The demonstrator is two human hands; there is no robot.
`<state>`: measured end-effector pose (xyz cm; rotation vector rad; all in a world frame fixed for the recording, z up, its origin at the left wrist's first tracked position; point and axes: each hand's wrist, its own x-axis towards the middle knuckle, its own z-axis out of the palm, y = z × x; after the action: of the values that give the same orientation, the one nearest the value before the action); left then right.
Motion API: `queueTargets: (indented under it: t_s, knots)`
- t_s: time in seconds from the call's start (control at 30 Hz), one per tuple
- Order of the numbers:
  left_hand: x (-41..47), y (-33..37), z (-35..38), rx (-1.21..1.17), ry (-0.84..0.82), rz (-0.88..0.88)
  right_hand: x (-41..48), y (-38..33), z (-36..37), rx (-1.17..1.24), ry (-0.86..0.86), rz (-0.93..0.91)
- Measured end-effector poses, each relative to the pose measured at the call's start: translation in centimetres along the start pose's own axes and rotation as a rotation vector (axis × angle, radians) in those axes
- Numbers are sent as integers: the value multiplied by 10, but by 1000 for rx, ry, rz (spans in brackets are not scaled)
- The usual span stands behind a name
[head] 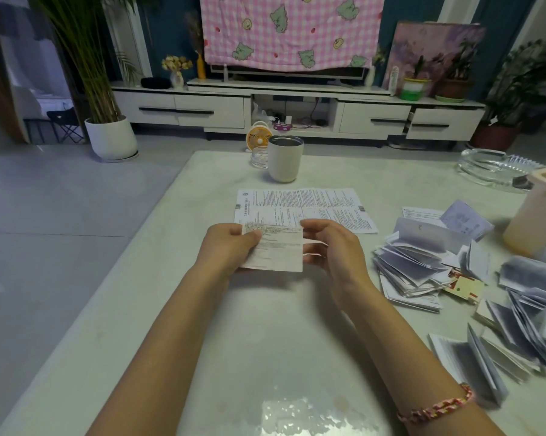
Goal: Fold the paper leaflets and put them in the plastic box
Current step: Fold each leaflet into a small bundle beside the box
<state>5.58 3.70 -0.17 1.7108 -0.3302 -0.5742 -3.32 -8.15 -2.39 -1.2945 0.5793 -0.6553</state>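
centre frame, left hand [230, 250] pinches the white printed paper leaflet [278, 250] at its left edge; right hand [331, 247] curls opposite, grip unclear. looks light, floppy: hold by edges.

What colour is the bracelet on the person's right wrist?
Pink, braided with flecks of yellow. The bracelet shows plainly in the head view, the only one given.

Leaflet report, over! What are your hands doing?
Both busy: left hand grips folded leaflet, right hand pinches its edge. Far right, box stands. In between, pile of folded leaflets.
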Motion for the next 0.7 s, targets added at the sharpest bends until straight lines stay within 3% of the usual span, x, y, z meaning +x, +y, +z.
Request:
queueTargets:
  t_s: [0.13,0.23,0.5,0.7]
  knots:
    - [-2,1,-4,99,-89,37,1,1,-2,-189,-51,-75]
    - [-3,2,-4,163,-131,59,2,2,-5,-251,-197,-7]
    - [-6,3,-2,343,-213,169,-3,2,-13,-412,-374,-3]
    - [-8,4,0,182,-250,9,-3,-1,-10,-180,-293,6]
